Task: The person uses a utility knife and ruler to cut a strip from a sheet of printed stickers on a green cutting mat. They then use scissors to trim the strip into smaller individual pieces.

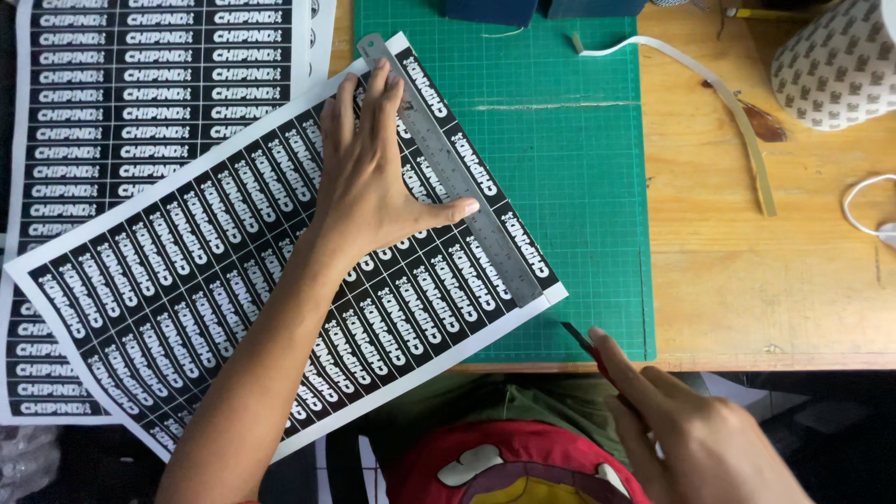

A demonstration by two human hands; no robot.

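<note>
My left hand (373, 173) lies flat on a black-and-white printed label sheet (215, 280), fingers spread, with thumb and fingertips pressing a long steel ruler (467, 196) that runs diagonally along the sheet's right side. The sheet rests partly on a green cutting mat (569, 187). My right hand (691, 429) grips a red-handled craft knife (583, 343), whose blade tip sits on the mat just past the ruler's lower end, by the sheet's corner.
A second printed label sheet (140, 103) lies under the first at the left. On the wooden table (747, 280) to the right are a curled paper strip (728, 103), a patterned white object (835, 65) and a white cable (863, 210). The table's front edge runs just below the mat.
</note>
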